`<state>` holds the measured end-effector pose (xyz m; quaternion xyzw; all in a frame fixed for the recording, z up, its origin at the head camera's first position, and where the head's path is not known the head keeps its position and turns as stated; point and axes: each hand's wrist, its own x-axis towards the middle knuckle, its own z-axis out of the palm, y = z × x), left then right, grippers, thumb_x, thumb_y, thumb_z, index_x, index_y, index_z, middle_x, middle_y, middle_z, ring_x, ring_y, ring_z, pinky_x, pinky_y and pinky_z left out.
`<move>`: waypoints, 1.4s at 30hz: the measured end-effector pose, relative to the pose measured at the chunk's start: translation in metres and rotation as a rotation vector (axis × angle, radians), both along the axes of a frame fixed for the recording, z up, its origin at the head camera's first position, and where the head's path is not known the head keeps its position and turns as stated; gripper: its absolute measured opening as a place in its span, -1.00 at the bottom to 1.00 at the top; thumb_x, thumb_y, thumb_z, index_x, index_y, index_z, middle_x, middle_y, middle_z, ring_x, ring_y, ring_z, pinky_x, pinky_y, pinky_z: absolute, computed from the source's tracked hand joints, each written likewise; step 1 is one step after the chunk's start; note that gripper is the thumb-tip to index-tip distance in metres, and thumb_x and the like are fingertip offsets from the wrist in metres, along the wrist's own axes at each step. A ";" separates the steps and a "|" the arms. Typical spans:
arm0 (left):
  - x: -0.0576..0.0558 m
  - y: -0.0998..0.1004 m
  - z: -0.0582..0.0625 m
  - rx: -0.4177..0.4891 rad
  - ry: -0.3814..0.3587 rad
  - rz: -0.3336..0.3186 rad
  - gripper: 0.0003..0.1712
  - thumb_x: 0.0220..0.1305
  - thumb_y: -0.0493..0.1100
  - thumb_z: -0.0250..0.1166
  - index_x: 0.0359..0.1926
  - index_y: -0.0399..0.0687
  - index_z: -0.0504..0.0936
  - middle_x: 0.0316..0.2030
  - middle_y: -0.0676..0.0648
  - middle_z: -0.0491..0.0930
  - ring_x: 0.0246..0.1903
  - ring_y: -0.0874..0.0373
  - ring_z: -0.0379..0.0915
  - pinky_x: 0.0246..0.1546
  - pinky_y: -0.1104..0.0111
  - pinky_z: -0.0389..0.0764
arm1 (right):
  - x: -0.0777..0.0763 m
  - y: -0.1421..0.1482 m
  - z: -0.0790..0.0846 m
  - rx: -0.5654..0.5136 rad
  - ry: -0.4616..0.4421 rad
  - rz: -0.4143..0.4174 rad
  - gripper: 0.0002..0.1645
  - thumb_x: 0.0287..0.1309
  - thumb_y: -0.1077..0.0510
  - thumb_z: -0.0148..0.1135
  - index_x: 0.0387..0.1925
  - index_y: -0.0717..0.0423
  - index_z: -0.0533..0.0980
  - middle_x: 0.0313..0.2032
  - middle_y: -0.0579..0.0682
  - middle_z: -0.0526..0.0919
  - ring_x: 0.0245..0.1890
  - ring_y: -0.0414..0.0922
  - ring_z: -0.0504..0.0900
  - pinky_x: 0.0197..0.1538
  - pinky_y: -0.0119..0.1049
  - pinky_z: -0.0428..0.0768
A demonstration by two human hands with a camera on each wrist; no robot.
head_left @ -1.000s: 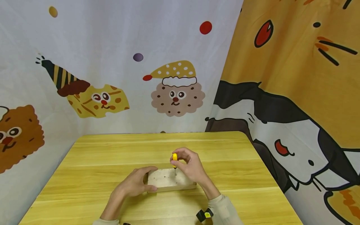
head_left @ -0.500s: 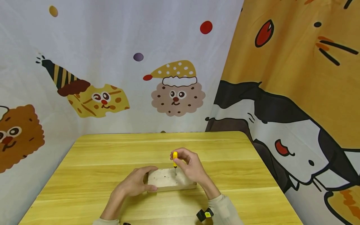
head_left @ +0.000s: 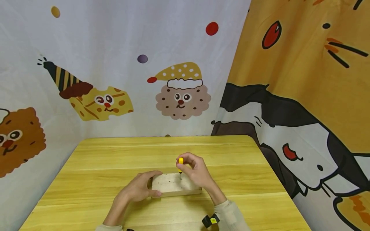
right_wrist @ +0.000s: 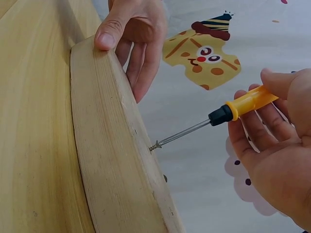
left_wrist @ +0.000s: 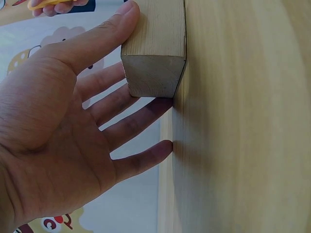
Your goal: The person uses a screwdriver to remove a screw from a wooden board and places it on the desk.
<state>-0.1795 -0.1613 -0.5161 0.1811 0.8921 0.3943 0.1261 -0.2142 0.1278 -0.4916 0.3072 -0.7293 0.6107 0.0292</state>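
Note:
A pale wooden block lies on the table, with several small holes or marks along its top. At its left end, my left hand grips it, thumb on the near side and fingers at the far side; the left wrist view shows the thumb pressed on the block. My right hand holds a yellow-handled screwdriver upright over the block's right half. In the right wrist view, the screwdriver meets the head of a screw, whose thread partly stands out of the wood.
The wood-grain table reaches back to a printed curtain with cartoon figures. Another cartoon curtain hangs along the right side. A black wrist device sits by the right sleeve.
The fingertips of my right hand and the screwdriver's handle have shifted slightly to the right. The block and my left hand stay where they were.

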 end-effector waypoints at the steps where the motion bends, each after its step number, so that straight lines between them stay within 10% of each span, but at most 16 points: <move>1: 0.000 0.000 -0.001 -0.001 0.001 -0.002 -0.04 0.25 0.06 0.73 0.57 -0.13 0.56 0.55 -0.22 0.60 0.60 -0.34 0.43 0.63 -0.40 0.40 | 0.000 0.000 0.000 0.005 -0.004 -0.006 -0.83 0.58 0.28 0.38 0.10 0.14 0.70 -0.09 0.22 0.83 -0.14 -0.18 0.79 0.11 -0.27 0.80; 42: 0.001 0.000 0.001 0.008 0.003 -0.008 -0.05 0.27 0.06 0.73 0.57 -0.12 0.57 0.54 -0.22 0.60 0.60 -0.34 0.43 0.62 -0.40 0.42 | -0.002 0.003 0.001 0.001 0.028 -0.034 -0.68 0.56 0.31 0.39 0.25 0.15 0.68 -0.02 0.26 0.86 -0.04 -0.11 0.84 0.18 -0.27 0.83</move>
